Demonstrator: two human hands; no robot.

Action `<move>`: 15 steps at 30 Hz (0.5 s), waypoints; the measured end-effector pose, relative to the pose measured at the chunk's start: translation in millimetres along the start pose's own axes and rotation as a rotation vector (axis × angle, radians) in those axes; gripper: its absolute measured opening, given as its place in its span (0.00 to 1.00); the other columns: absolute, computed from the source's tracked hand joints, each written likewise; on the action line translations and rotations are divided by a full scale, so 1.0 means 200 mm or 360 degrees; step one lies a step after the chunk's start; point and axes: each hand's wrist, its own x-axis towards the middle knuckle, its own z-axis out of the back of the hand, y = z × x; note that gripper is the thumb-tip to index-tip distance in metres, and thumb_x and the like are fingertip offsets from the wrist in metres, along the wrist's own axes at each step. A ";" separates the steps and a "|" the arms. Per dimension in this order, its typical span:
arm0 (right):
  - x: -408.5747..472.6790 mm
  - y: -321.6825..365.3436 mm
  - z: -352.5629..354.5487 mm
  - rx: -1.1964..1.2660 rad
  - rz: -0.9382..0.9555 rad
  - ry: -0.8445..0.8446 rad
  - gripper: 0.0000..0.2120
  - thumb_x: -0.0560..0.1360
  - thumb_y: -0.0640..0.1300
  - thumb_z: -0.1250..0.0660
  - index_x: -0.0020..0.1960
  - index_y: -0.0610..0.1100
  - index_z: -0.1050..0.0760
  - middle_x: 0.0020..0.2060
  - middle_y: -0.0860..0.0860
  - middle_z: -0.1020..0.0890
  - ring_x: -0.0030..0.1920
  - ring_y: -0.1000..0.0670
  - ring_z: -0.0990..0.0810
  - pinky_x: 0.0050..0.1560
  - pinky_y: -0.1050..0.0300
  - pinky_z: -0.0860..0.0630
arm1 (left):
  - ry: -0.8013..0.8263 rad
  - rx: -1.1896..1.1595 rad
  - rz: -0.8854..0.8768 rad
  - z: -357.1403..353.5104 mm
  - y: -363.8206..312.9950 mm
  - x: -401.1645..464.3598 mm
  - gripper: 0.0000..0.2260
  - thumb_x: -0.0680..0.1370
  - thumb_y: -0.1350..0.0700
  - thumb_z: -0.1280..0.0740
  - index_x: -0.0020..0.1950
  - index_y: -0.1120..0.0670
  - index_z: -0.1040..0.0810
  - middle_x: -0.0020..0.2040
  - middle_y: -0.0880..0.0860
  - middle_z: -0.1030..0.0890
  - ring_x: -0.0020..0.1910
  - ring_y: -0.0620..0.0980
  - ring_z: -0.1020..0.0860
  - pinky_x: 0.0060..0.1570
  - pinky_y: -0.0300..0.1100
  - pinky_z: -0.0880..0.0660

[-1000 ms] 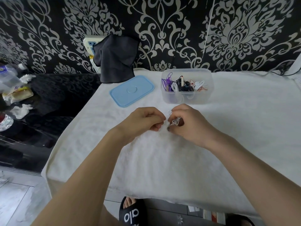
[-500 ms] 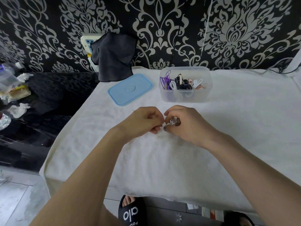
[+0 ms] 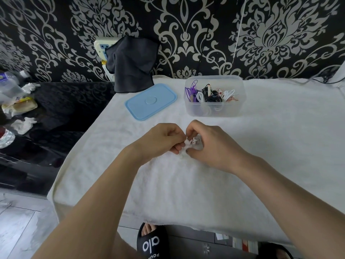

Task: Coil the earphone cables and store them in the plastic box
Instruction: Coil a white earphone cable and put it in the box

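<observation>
Winding a small white earphone cable point(image 3: 193, 142) between both hands, above the white towel-covered tabletop point(image 3: 280, 146).

Several coiled cables (purple, black, white) already lie in the clear plastic box point(image 3: 214, 109), which stands open, its light blue lid point(image 3: 151, 101) beside it; this bundle looks nearly wound and is yet to be stored. The left hand point(image 3: 160, 141) and right hand point(image 3: 209, 146) are close together, fingers curled, each pinching the white bundle between them.
</observation>
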 end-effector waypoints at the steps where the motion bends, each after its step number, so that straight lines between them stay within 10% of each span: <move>1: 0.00 0.00 0.00 -0.0012 0.0019 -0.0005 0.12 0.72 0.45 0.28 0.50 0.52 0.30 0.43 0.58 0.20 0.37 0.61 0.26 0.39 0.55 0.28 | -0.0002 -0.0016 0.0006 0.00 0.00 0.00 0.06 0.81 0.60 0.33 0.49 0.60 0.18 0.41 0.54 0.16 0.40 0.47 0.19 0.44 0.38 0.21; 9: 0.00 -0.01 0.00 0.0310 -0.0010 -0.0256 0.04 0.74 0.45 0.27 0.43 0.50 0.22 0.34 0.59 0.21 0.30 0.59 0.27 0.33 0.69 0.35 | -0.0009 0.0002 0.0062 0.01 0.00 -0.01 0.10 0.82 0.61 0.39 0.46 0.57 0.19 0.39 0.54 0.18 0.36 0.48 0.23 0.40 0.41 0.23; 15: 0.03 -0.01 0.02 0.0768 -0.0206 -0.0270 0.03 0.76 0.44 0.29 0.43 0.48 0.20 0.36 0.53 0.16 0.37 0.44 0.20 0.44 0.53 0.24 | 0.0159 0.0620 -0.0040 -0.01 0.06 -0.03 0.06 0.73 0.58 0.26 0.46 0.48 0.17 0.44 0.47 0.19 0.37 0.40 0.23 0.41 0.32 0.26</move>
